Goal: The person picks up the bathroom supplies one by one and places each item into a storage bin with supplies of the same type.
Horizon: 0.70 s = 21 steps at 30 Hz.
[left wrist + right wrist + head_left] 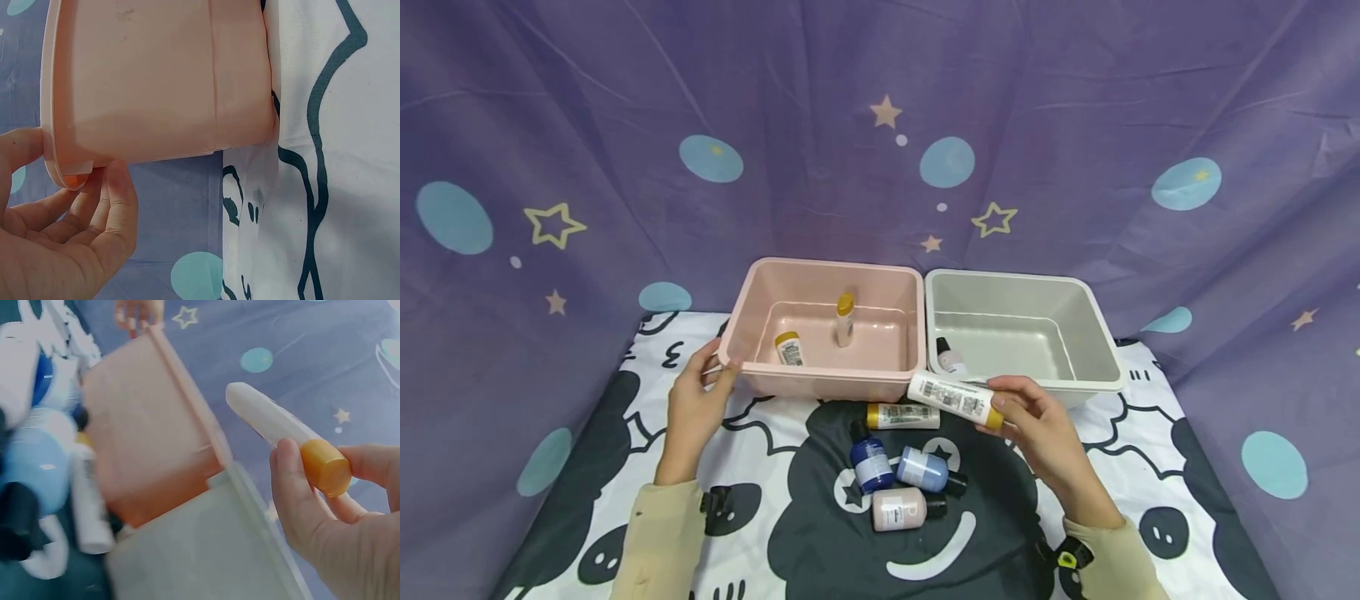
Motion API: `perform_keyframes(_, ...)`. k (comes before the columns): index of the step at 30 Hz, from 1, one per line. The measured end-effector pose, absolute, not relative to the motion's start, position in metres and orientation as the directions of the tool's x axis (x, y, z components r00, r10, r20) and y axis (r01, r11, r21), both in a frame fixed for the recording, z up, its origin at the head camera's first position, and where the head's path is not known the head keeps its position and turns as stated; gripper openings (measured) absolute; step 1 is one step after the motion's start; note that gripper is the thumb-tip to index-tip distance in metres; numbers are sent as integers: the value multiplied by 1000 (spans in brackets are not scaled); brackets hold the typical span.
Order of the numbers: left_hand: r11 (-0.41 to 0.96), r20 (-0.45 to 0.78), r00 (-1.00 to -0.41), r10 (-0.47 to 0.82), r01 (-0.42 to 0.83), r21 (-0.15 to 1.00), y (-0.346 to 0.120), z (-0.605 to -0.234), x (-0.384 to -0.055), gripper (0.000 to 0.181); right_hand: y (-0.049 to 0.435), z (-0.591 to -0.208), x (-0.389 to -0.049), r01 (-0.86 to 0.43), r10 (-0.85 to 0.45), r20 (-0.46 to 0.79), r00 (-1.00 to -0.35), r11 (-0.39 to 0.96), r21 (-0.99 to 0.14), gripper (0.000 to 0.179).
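Observation:
My left hand [696, 408] pinches the near left corner of a pink plastic bin [827, 383], thumb and fingers on its rim [53, 94]. My right hand [1037, 433] holds a white tube with a yellow cap [955, 398] by the cap end. This tube is tilted in front of the spot where the pink bin meets a white bin [1022, 279]; in the right wrist view it points away from the palm. Inside the pink bin are two yellow-capped containers, one standing [845, 321] and one leaning near the front wall [789, 348].
In the white bin lies a black-capped pale bottle [951, 360]. On the patterned cloth before the bins lie another yellow-capped white tube [906, 416], a dark blue bottle [872, 462], a light blue bottle [922, 469] and a pale pink bottle [898, 509]. A purple curtain [820, 167] hangs behind.

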<state>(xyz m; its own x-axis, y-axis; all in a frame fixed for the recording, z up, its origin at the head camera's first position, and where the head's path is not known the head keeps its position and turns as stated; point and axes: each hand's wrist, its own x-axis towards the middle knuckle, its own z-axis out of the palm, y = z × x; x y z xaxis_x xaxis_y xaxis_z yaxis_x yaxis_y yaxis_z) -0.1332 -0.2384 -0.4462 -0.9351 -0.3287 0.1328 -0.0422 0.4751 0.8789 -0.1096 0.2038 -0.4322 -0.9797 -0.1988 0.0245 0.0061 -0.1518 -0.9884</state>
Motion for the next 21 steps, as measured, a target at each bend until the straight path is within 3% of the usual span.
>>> perform_keyframes(10,480,126,-936,-327,-50,876,-239,-443,-133,60,180,-379,-165,-11,-215,69,-974,-260,-966,20)
perform_keyframes(21,489,132,-937,-323,-46,871,-238,-444,-134,58,123,-342,-246,72,-297,3,-955,-241,-968,30)
